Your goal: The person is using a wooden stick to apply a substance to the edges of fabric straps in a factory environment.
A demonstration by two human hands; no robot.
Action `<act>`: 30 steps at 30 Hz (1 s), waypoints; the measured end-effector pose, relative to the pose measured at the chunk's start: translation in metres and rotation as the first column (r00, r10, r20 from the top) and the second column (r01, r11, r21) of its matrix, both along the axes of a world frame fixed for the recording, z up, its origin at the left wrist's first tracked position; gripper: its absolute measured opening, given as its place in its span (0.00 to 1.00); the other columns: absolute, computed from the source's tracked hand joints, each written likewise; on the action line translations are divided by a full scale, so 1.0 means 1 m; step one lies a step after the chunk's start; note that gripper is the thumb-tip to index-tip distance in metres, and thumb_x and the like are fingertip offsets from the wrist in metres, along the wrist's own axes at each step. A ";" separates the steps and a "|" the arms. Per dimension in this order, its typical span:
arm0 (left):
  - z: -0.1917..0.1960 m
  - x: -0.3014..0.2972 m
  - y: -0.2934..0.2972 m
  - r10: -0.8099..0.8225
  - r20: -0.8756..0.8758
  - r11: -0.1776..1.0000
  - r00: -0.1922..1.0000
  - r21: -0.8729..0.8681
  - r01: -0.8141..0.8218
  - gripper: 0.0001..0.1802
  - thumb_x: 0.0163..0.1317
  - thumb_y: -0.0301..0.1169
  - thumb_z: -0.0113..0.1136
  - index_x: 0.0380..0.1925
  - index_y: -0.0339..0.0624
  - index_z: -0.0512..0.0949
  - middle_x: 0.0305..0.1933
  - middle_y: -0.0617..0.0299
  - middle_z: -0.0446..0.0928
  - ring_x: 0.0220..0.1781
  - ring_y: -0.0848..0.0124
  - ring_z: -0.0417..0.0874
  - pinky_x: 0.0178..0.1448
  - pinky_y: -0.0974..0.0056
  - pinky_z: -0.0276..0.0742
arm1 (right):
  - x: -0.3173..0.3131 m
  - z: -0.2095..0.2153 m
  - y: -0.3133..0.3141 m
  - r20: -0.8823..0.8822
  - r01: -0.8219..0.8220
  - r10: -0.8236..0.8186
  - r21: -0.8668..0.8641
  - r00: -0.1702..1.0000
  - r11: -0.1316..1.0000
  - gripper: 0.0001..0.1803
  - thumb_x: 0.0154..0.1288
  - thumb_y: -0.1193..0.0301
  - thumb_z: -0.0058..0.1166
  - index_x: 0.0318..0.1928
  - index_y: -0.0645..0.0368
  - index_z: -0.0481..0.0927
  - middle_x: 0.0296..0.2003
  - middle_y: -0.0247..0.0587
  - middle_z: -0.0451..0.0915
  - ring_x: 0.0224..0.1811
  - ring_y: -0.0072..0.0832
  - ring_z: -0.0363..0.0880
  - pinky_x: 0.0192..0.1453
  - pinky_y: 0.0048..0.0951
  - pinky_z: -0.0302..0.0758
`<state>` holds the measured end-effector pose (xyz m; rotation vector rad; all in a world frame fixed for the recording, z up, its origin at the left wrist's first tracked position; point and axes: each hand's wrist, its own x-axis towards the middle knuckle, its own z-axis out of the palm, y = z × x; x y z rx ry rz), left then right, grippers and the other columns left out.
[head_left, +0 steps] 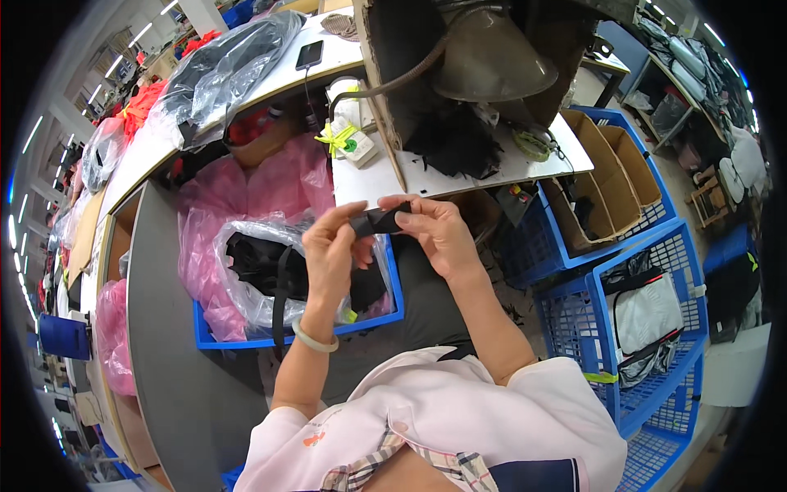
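Note:
A short black fabric strip (378,222) is stretched between my two hands, in front of the white table's near edge. My left hand (330,243) pinches its left end, and my right hand (439,235) grips the other end between thumb and fingers. Below my left hand stands a blue crate (299,338) lined with clear and pink plastic. Black fabric pieces (261,261) lie in the liner, and a long black strap (281,295) hangs over the crate's near side. How the held strip ends inside my fingers is hidden.
On the white table (566,156) ahead are a lamp shade (496,61), a black fabric heap (455,139) and a small white box (354,146). Blue crates (574,303) stack at the right, one holding cardboard (602,176). A grey panel (188,353) stands at the left.

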<state>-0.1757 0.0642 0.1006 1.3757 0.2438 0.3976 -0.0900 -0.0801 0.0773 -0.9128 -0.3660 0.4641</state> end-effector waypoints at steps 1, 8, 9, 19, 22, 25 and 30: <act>0.001 0.002 0.004 0.033 0.014 0.999 0.999 0.043 -0.034 0.12 0.63 0.22 0.47 0.43 0.32 0.76 0.22 0.58 0.77 0.15 0.76 0.74 0.17 0.74 0.68 | -0.001 0.001 -0.003 -0.109 -0.149 0.155 0.060 0.982 0.987 0.08 0.56 0.75 0.60 0.36 0.66 0.81 0.40 0.39 0.79 0.38 0.18 0.76 0.45 0.21 0.75; 0.010 0.003 0.014 -0.029 0.086 0.981 0.996 0.192 0.012 0.13 0.64 0.26 0.49 0.45 0.31 0.77 0.33 0.63 0.78 0.31 0.78 0.76 0.38 0.75 0.69 | -0.023 0.001 -0.001 -0.078 -0.293 0.286 -0.094 0.955 0.952 0.14 0.68 0.65 0.50 0.38 0.65 0.79 0.24 0.48 0.81 0.17 0.21 0.75 0.17 0.21 0.71; 0.011 0.004 0.011 -0.050 0.248 0.998 0.968 0.046 0.040 0.14 0.65 0.28 0.49 0.46 0.31 0.77 0.36 0.60 0.78 0.37 0.76 0.77 0.48 0.73 0.70 | -0.025 -0.001 0.002 -0.122 -0.323 0.322 0.012 0.939 0.946 0.14 0.68 0.64 0.50 0.38 0.65 0.79 0.23 0.48 0.81 0.15 0.20 0.74 0.17 0.20 0.70; 0.007 0.009 -0.007 -0.183 0.410 0.873 0.894 -0.350 0.339 0.18 0.63 0.29 0.51 0.49 0.25 0.68 0.27 0.48 0.79 0.49 0.55 0.81 0.72 0.55 0.55 | -0.044 -0.009 0.013 0.210 -0.362 0.415 -0.249 0.885 0.898 0.12 0.70 0.62 0.46 0.36 0.54 0.79 0.18 0.47 0.79 0.09 0.22 0.70 0.12 0.18 0.62; 0.006 0.004 -0.004 -0.368 0.569 0.806 0.735 -0.200 0.558 0.07 0.59 0.21 0.48 0.30 0.27 0.74 0.24 0.46 0.78 0.50 0.47 0.80 0.74 0.50 0.50 | -0.056 -0.001 0.033 -0.151 -0.671 0.783 0.434 0.603 0.601 0.16 0.70 0.58 0.45 0.34 0.54 0.78 0.18 0.51 0.78 0.05 0.22 0.66 0.08 0.17 0.57; 0.019 0.004 0.000 -0.262 0.372 0.877 0.890 -0.293 0.380 0.07 0.60 0.23 0.50 0.31 0.28 0.75 0.27 0.45 0.78 0.52 0.49 0.79 0.72 0.49 0.55 | -0.048 0.001 0.039 -0.116 -0.694 0.798 0.431 0.591 0.577 0.19 0.71 0.55 0.42 0.35 0.56 0.78 0.17 0.52 0.78 0.04 0.22 0.65 0.07 0.18 0.55; -0.006 0.012 0.011 0.015 0.083 0.811 0.996 -0.584 0.036 0.09 0.62 0.27 0.53 0.38 0.31 0.73 0.25 0.54 0.77 0.49 0.53 0.81 0.57 0.56 0.72 | -0.024 -0.012 0.046 0.788 0.342 0.329 -0.546 0.521 0.765 0.17 0.66 0.61 0.49 0.31 0.64 0.77 0.16 0.45 0.77 0.19 0.38 0.79 0.23 0.39 0.73</act>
